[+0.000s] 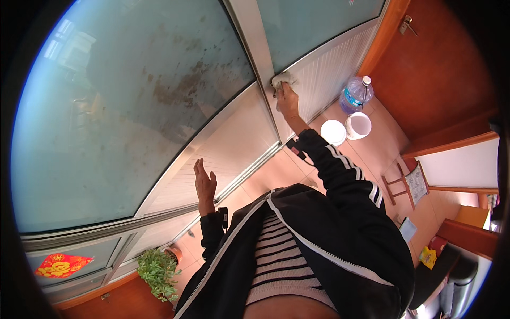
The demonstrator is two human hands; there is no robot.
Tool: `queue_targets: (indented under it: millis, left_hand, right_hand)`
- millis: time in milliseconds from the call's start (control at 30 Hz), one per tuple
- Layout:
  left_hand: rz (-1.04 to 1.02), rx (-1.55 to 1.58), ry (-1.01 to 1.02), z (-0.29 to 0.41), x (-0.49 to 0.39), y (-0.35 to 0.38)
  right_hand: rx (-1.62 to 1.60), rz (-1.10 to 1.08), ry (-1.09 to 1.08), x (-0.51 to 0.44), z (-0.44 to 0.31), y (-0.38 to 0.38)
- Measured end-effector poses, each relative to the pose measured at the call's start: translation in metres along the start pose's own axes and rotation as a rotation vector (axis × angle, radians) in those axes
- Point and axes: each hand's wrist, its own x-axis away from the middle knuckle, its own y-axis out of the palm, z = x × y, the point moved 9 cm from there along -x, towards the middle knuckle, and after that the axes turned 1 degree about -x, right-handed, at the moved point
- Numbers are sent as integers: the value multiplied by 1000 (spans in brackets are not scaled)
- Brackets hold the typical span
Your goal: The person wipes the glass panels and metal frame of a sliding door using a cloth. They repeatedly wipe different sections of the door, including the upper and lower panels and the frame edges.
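A pale, crumpled cloth is pressed by my right hand against the metal frame of a sliding glass door, close to the lower corner of the right frosted pane. My left hand is raised with nothing in it, its thumb apart from the fingers. It is nearest to the ribbed lower panel of the left door leaf; whether it touches the panel I cannot tell. Brown smudges and drips mark the large frosted pane above that panel.
On the tiled floor by the door stand a large water bottle, a white bucket and a round white lid or tub. A small folding stool is at right. A potted plant stands at lower left, near a wooden door.
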Motion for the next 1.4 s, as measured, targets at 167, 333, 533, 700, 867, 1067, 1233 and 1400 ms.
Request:
queue_targets:
  millis: [167, 333, 533, 700, 867, 1067, 1233, 1400]
  left_hand:
    - [-65, 42, 59, 4, -16, 8]
    - [109, 52, 350, 40, -59, -20]
    - [65, -75, 731, 91, -103, -14]
    - [48, -113, 879, 98, -117, -7]
    - [37, -121, 980, 94, -118, 1]
    - [62, -85, 982, 95, -120, 2]
    - [27, -99, 970, 95, -120, 3]
    - [-11, -78, 978, 95, -120, 3]
  right_hand:
    - [105, -318, 135, 1, 30, 14]
    - [-32, -356, 219, 8, 57, 20]
    - [-102, -371, 334, 7, 56, 21]
    - [-217, -133, 326, -2, 17, 6]
    - [188, 106, -117, 8, -25, 6]
    - [211, -52, 158, 32, 58, 31]
    - [229, -5, 537, 91, 114, 54]
    - [148, 175, 638, 111, 82, 69]
